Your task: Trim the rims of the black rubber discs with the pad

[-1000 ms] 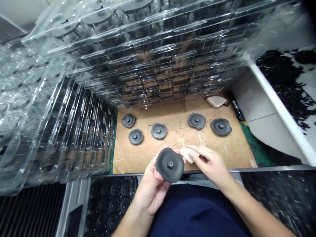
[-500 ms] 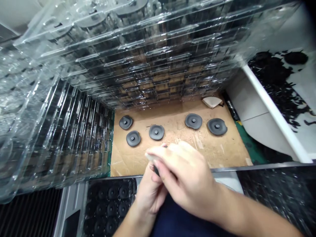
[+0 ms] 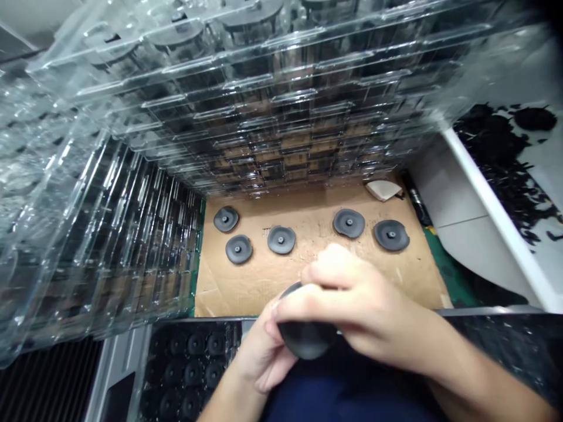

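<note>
My left hand (image 3: 259,354) holds a round black rubber disc (image 3: 305,341) from below, near the table's front edge. My right hand (image 3: 352,310) lies over the top of the disc with its fingers curled, covering most of it. The pale piece seen earlier in that hand is hidden now. Several more black discs lie on the brown cardboard sheet (image 3: 246,287): one at the far left (image 3: 226,218), one below it (image 3: 238,248), one in the middle (image 3: 281,239), and two at the right (image 3: 349,223) (image 3: 391,234).
Tall stacks of clear plastic trays (image 3: 246,94) rise behind and to the left (image 3: 88,234). A black tray filled with discs (image 3: 193,363) sits below the table edge at left. A pale wedge (image 3: 383,189) lies at the back right. A white bin of black scraps (image 3: 505,158) stands right.
My right hand swept left across the disc, then settled on top of it. The disc has dropped a little lower, toward my lap.
</note>
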Demonstrator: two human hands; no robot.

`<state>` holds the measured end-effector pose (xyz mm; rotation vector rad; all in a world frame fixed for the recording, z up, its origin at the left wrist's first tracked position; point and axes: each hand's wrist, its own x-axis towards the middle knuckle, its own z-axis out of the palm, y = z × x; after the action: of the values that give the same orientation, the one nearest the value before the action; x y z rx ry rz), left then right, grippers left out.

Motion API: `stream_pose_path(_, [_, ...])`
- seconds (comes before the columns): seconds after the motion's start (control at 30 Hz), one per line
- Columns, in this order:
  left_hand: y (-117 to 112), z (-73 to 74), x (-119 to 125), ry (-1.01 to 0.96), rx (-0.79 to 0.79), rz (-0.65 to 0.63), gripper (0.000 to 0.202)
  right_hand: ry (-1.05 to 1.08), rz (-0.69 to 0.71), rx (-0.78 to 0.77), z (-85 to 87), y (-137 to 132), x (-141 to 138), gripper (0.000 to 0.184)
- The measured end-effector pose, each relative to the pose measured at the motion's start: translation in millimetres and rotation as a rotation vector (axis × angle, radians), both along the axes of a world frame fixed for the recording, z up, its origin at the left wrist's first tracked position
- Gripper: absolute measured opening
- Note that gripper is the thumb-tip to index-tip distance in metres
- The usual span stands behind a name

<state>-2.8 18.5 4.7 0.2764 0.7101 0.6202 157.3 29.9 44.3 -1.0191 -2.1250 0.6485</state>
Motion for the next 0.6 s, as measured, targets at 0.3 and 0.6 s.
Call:
stream_pose_path(0.3, [0,-8.0,-1,-0.251,-0.091,0.021,0.041,0.142,-0.141,-0.182,-27.9,22,12,0.029])
stream_pose_path(0.6, [1,-16.4,-13,-0.420,-0.161,0.077,0.058,0.098,-0.461,-0.219,-123.9,-13,16,0.027])
